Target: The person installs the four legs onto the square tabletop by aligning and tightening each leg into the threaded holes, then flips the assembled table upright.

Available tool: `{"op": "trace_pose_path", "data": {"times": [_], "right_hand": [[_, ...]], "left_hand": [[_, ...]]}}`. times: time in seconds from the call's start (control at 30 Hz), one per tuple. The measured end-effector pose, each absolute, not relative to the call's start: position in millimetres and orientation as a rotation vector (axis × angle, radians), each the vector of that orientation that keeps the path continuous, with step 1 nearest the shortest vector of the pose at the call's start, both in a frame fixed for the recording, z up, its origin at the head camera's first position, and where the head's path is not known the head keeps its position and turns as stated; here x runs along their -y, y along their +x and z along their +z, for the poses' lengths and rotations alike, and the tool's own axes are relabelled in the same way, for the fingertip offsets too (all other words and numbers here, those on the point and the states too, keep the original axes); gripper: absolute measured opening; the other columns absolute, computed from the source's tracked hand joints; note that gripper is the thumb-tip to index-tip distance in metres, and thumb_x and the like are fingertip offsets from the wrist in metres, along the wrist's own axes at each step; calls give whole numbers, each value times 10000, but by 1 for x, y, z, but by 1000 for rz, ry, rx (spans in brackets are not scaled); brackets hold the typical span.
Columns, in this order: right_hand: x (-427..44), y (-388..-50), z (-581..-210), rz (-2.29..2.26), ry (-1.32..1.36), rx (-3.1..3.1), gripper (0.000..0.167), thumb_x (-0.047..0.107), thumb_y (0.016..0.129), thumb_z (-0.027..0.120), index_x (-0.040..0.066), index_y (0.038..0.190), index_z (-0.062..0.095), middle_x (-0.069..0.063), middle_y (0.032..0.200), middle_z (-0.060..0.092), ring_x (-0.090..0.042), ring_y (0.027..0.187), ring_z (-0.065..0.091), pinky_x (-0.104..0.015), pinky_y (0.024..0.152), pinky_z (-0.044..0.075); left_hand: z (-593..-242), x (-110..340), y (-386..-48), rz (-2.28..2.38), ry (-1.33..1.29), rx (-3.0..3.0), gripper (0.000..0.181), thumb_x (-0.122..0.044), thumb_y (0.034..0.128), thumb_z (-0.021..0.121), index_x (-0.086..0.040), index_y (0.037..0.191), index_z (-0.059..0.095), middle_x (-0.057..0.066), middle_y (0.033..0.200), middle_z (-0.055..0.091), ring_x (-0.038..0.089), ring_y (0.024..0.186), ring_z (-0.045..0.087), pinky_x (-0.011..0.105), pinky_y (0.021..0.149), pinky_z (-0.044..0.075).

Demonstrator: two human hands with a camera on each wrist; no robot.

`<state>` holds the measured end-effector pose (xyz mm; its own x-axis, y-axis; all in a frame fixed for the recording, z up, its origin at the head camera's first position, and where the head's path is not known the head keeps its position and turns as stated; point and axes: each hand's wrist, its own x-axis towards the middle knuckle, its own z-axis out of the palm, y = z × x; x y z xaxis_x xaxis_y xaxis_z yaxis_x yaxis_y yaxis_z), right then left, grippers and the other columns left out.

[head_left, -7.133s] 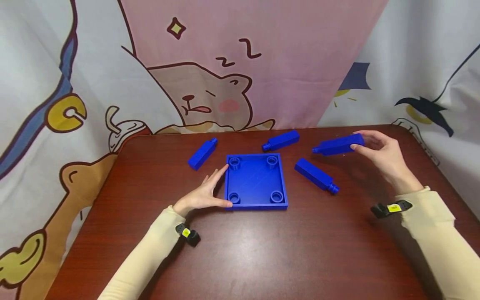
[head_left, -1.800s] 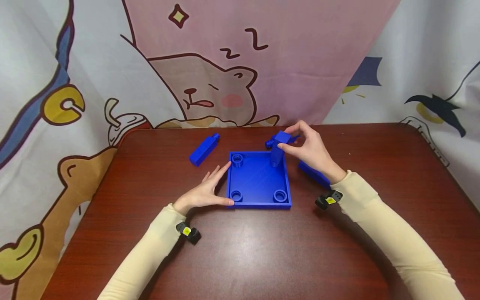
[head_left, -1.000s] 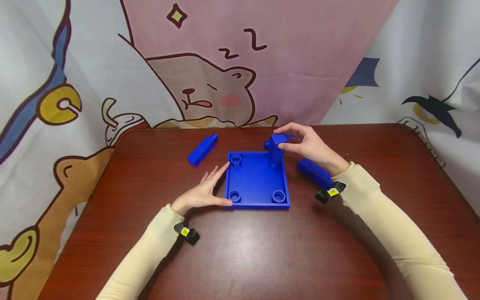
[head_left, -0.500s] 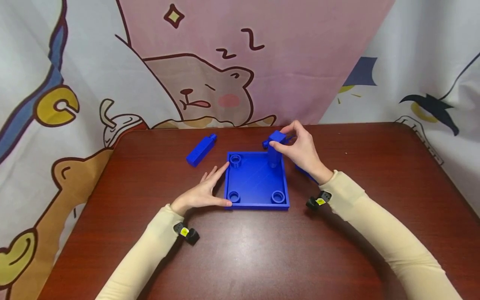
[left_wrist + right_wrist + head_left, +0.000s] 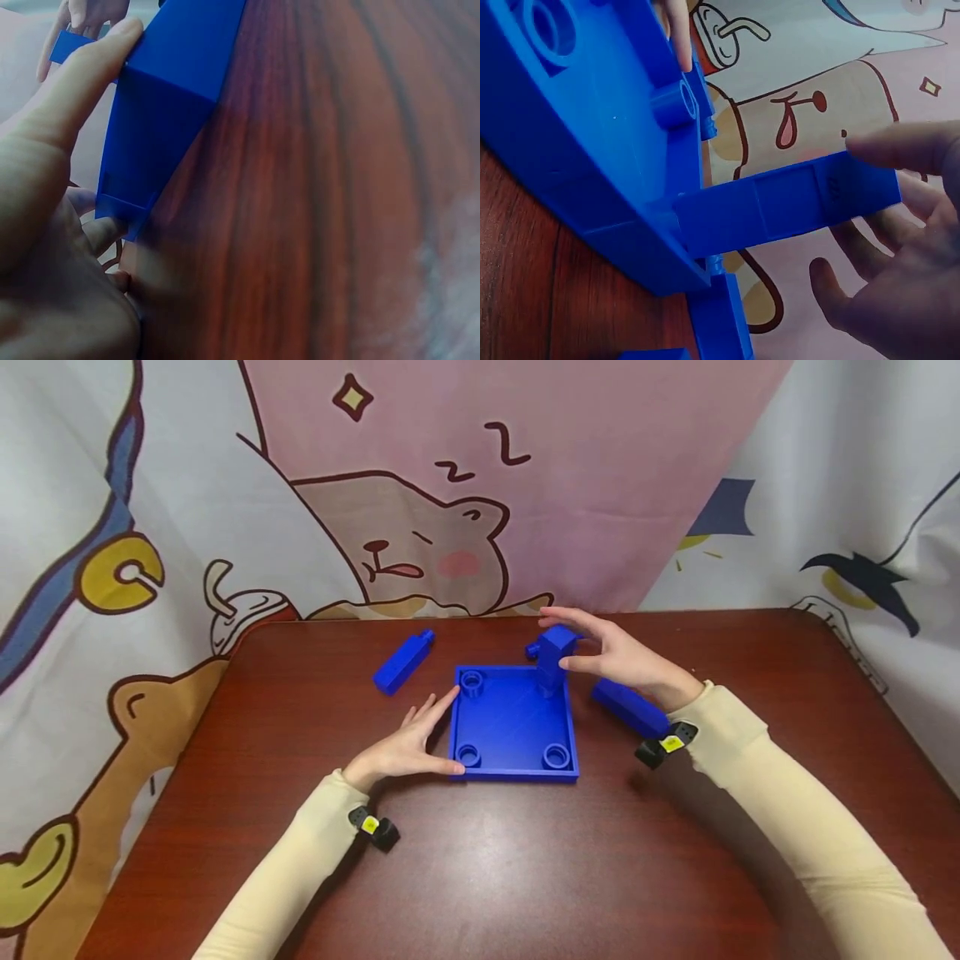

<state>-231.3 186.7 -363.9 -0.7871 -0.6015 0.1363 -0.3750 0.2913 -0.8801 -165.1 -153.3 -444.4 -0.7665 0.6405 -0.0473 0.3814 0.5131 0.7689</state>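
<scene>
A square blue tray (image 5: 513, 776) with round sockets at its corners lies on the table. My left hand (image 5: 401, 750) is spread at its left side, thumb on the near left corner and a fingertip farther up the edge. A blue post (image 5: 553, 660) stands in the far right corner. Around its upper end is my right hand (image 5: 622, 656), thumb touching the side and the other fingers loosely extended past the top. In the right wrist view the post (image 5: 780, 199) rises from the tray's corner, its lower end partly hidden by the rim.
One loose blue post (image 5: 405, 662) lies to the tray's far left. Another (image 5: 632, 707) is on the right, partly under my right wrist. A third (image 5: 533, 649) lies behind the upright post, mostly hidden. A printed cloth (image 5: 600, 485) hangs along the table's far edge.
The post from the far right of the table was brought over and stands in the tray's far right corner. My right hand's fingers have just loosened around it; my left hand has stayed put.
</scene>
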Motion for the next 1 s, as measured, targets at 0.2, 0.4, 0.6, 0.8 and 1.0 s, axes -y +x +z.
{"op": "trace_pose_path", "data": {"times": [0.2,0.4,0.6,0.8,1.0], "right_hand": [[-187,-232,-366,-1504,-811,-2379,500,25,899,655,111,1378,538,-109,1345,535,-280,1286,428,-553,1033,326],[-178,-229,-371,-1535,-749,-2600,428,71,849,744,49,1255,610,-145,1143,634,-301,1024,572,-517,893,437],[-166,-219,-378,-1488,-607,-2938,436,155,782,823,22,1145,623,-151,1015,658,-314,851,616,-388,718,481],[-161,-215,-383,-1493,-555,-3050,513,204,743,858,24,1145,594,-154,1043,636,-291,782,606,-350,661,470],[-170,-218,-378,-1487,-641,-2918,616,185,762,846,58,1277,532,-149,1152,580,-300,908,567,-441,749,469]], "left_hand": [[-445,150,-164,1102,853,-2438,1107,-347,782,811,-137,1567,59,38,1612,67,371,1439,-77,572,1092,-93],[-444,151,-164,1099,833,-2448,1104,-328,782,814,-135,1567,61,31,1612,61,365,1441,-78,561,1095,-97],[-444,152,-165,1098,834,-2456,1104,-324,781,816,-132,1567,65,29,1613,62,372,1440,-73,568,1094,-93],[-444,151,-165,1100,837,-2460,1102,-321,780,818,-128,1566,71,26,1613,62,371,1441,-69,571,1093,-91],[-445,152,-164,1103,842,-2460,1103,-315,777,821,-116,1564,75,36,1613,59,377,1440,-65,576,1090,-95]]}}
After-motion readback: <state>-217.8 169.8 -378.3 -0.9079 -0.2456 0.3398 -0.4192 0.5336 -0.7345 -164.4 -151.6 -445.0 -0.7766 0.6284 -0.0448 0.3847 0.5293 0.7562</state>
